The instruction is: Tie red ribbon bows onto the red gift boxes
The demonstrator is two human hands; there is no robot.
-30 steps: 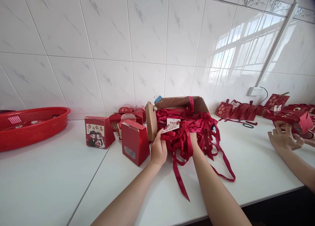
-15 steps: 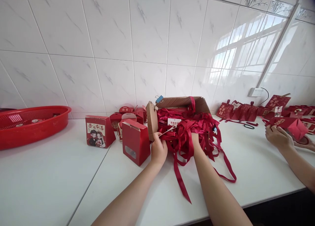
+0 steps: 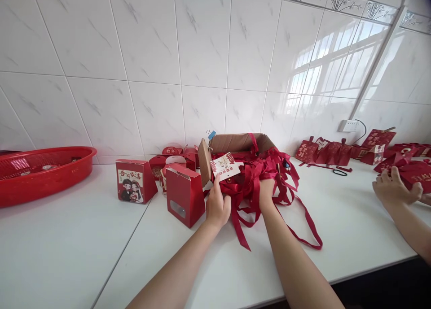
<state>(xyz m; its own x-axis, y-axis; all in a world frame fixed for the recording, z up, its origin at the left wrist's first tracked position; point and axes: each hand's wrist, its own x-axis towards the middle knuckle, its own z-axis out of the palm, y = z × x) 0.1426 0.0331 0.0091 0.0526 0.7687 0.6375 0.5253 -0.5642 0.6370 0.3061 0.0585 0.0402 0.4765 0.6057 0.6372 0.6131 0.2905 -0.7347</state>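
A cardboard box [image 3: 235,142] lies against the wall, with a tangle of red ribbons [image 3: 251,179] spilling over its front. My left hand [image 3: 218,203] grips a printed white card [image 3: 225,165] by its lower edge, in front of the box's left side. My right hand [image 3: 266,194] is sunk among the ribbons; its fingers are hidden. One ribbon end hangs down onto the table between my arms, and a ribbon loop lies to the right. A red gift box with a small window [image 3: 183,194] stands left of my left hand.
A red box with a couple print [image 3: 134,181] and a red plastic basket [image 3: 47,174] are on the left. Small red boxes [image 3: 157,165] stand behind. At right are black-handled scissors [image 3: 340,172], more red packages [image 3: 336,153] and another person's hand [image 3: 397,188].
The card in my left hand has tilted so its printed face shows. The ribbons and cardboard box have shifted slightly left. At right, the other person's hand has opened away from a red package.
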